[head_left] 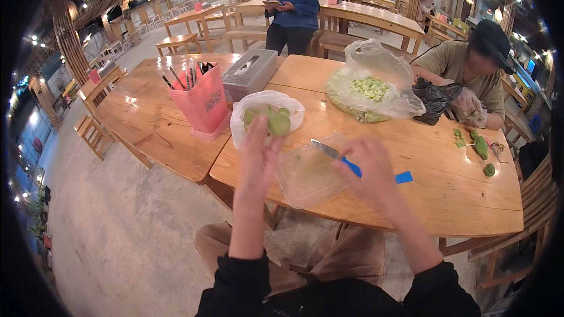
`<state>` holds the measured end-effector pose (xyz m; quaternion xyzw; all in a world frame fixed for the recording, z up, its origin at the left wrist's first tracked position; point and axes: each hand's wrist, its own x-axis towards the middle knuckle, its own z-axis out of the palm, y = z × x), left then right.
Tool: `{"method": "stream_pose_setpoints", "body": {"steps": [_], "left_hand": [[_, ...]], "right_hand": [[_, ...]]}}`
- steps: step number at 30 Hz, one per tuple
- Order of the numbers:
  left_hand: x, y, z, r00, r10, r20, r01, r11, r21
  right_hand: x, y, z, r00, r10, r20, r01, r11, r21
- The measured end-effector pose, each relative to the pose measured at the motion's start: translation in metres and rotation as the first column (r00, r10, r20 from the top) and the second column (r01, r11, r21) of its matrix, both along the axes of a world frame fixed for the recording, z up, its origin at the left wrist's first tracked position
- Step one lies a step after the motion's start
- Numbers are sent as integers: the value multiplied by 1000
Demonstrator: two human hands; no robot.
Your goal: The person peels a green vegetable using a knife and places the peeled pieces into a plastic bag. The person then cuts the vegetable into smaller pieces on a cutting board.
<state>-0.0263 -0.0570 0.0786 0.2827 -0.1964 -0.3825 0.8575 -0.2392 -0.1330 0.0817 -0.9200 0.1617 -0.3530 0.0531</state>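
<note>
My right hand [372, 165] holds a knife [325, 148] by its blue handle, with the blade pointing left over a clear plastic tray or lid [304, 180]. The tray lies flat near the table's front edge with small scraps on it. My blurred left hand [257, 154] is raised at the near rim of a white plastic bag [293, 102]. Smooth pale-green vegetables [278, 122] show in the bag's mouth, just past my left fingers. Whether those fingers grip one of them is not clear.
A clear bag of diced green vegetable [369, 89] stands beyond the tray. A pink utensil holder [198, 101] and grey tissue box [250, 72] are at left. At right, a seated person [467, 70] handles bags near green vegetable pieces [480, 146] and scissors [498, 149].
</note>
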Motion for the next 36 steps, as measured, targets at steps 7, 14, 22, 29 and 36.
{"method": "stream_pose_setpoints", "body": {"steps": [7, 14, 22, 29, 36], "left_hand": [[79, -94, 99, 1000, -23, -19, 15, 946, -325], [134, -139, 122, 993, 121, -5, -116, 939, -325], [179, -154, 77, 996, 89, 2, -84, 945, -317], [189, -133, 61, 991, 67, -118, -107, 918, -381], [144, -147, 41, 994, 59, -93, -91, 916, -392]], "right_hand": [[75, 94, 4, 594, 678, 433, -791, 589, 164], [67, 117, -2, 526, 655, 543, -838, 509, 197], [44, 176, -35, 334, 337, 881, -918, 328, 223], [26, 178, 3, 200, 543, 816, -980, 118, 161], [88, 144, 51, 260, 683, 683, -787, -260, 559]]}}
